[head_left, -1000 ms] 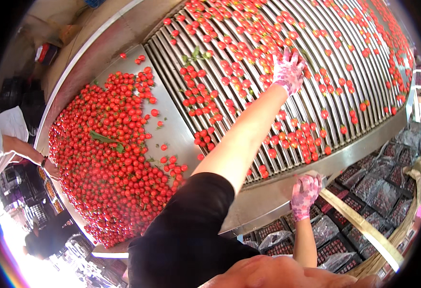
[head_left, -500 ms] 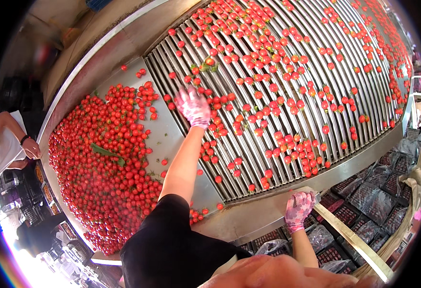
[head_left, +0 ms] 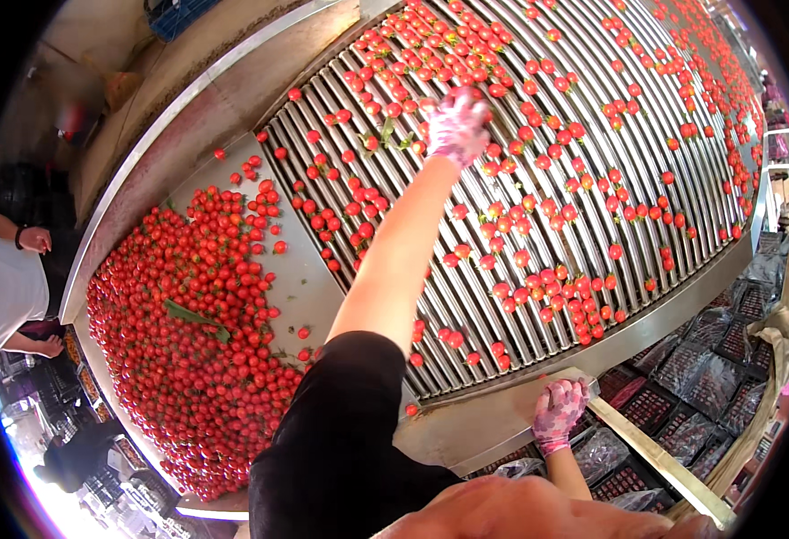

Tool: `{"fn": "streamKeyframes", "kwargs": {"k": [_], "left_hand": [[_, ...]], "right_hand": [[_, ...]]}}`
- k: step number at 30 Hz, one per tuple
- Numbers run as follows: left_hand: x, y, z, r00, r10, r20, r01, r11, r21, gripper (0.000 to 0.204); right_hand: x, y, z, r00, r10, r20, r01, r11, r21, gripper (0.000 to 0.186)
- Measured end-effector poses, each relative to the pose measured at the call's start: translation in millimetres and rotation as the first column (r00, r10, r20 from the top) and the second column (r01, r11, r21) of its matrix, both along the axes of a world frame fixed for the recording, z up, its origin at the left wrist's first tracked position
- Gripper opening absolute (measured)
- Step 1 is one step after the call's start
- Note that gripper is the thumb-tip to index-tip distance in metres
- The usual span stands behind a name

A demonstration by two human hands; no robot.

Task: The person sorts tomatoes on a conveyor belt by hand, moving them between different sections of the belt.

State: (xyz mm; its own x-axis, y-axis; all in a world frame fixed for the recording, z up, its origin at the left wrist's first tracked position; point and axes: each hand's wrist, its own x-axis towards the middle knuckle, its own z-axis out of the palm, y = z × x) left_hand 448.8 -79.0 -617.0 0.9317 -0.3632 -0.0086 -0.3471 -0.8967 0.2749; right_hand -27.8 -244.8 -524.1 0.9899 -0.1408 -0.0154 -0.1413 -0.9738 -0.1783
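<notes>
My left hand [head_left: 457, 128], in a pink patterned glove, reaches over the metal roller bed [head_left: 511, 332]. Its fingers look spread, slightly blurred at the tips, among small red tomatoes [head_left: 493, 167]; I see nothing gripped. A tomato with green leafy bits [head_left: 372, 143] lies on the rollers to its left. My right hand [head_left: 558, 413], gloved alike, is closed against the near metal rim, by the upper end of a pale bar [head_left: 660, 458]. What its curled fingers hold, if anything, is hidden.
A large heap of tomatoes [head_left: 188, 359] fills the metal tray at left, with a green leaf [head_left: 197, 319] on top. Black crates with plastic film [head_left: 682, 386] stand below at right. Another person [head_left: 13, 296] stands at far left. A blue crate [head_left: 179, 13] is at top left.
My left hand has swept across the rollers, right and away from me. Some tomatoes have shifted around it. My right hand stays at the rim. The other person's arms have moved.
</notes>
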Motion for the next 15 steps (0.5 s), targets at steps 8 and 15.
{"fn": "streamKeyframes", "kwargs": {"k": [8,15], "left_hand": [[-89.0,240.6,-76.7,0.809,0.582,-0.082,-0.588,0.8,-0.12,0.058],[-85.5,168.4,1.8,0.971,-0.044,-0.234,0.028,0.997,-0.072,0.06]], "right_hand": [[-5.5,4.9,-13.1,0.999,0.045,0.003,-0.045,0.999,0.007,0.017],[-10.4,-8.3,-11.2,0.999,0.05,0.0,-0.05,0.998,-0.047,0.017]]}}
